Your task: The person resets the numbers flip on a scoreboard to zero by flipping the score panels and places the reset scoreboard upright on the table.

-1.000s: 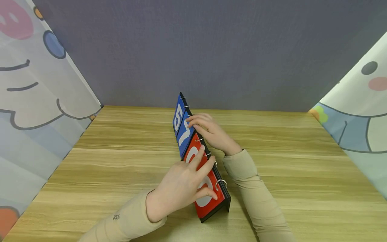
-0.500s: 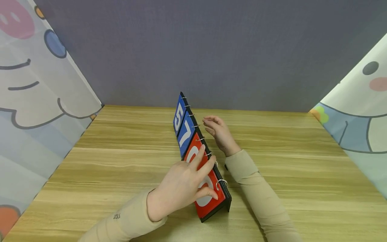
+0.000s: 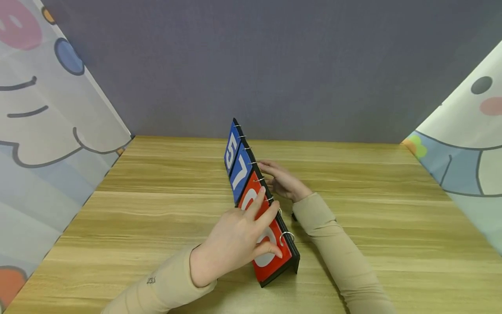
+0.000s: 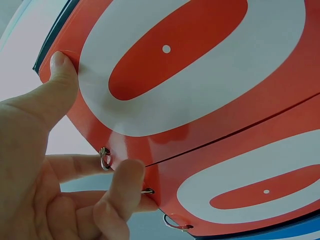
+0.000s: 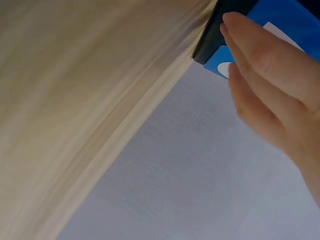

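Observation:
A flip scoreboard (image 3: 276, 270) stands tent-like on the table, running away from me. Its two far cards are blue, showing 5 (image 3: 229, 163) and a 7 or 1 (image 3: 238, 182); the two near red cards read 0 in the left wrist view. My left hand (image 3: 229, 240) grips the near half by its top: the thumb presses the nearest red card (image 4: 200, 117), and other fingers go behind the ringed edge. Behind the board, my right hand (image 3: 285, 181) has its fingers extended by the blue half, overlapping blue cards (image 5: 290, 17) on the back in the right wrist view.
Metal rings (image 3: 287, 237) line the scoreboard's black top edge. Beneath it lies a wood-grain table (image 3: 164, 192), backed by a grey panel (image 3: 251, 69). Cartoon-printed sheets (image 3: 51, 183) flank both sides.
My right hand has left the top edge at the second blue card, drawn back to the right, then lowered behind the board. The left hand has kept its hold.

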Demonstrator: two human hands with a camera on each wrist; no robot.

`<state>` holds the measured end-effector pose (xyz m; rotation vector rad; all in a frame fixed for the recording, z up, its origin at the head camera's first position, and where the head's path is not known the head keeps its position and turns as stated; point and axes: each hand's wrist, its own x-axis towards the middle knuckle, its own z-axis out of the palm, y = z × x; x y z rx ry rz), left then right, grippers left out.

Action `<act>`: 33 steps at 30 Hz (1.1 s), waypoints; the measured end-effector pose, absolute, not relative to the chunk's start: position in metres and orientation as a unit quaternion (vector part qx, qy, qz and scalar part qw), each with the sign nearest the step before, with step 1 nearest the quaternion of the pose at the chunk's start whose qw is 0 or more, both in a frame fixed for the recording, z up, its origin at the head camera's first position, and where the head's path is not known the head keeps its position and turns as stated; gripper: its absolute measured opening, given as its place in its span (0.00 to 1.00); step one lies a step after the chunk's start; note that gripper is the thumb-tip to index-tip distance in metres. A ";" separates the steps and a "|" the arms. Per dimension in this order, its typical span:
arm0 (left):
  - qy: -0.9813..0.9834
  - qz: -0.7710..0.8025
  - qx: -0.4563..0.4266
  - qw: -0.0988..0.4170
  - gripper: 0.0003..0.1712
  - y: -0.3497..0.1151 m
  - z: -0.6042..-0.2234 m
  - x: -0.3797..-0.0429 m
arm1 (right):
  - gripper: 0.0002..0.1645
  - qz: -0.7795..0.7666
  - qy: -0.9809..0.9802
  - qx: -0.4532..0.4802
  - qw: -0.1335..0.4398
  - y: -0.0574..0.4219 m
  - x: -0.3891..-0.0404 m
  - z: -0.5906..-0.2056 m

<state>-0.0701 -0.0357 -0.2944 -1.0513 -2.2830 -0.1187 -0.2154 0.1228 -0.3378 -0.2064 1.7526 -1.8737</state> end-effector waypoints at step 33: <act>-0.870 -0.049 -0.391 0.298 0.46 -0.035 -0.293 -0.069 | 0.13 -0.734 0.664 0.141 -0.018 0.130 -0.224 -0.339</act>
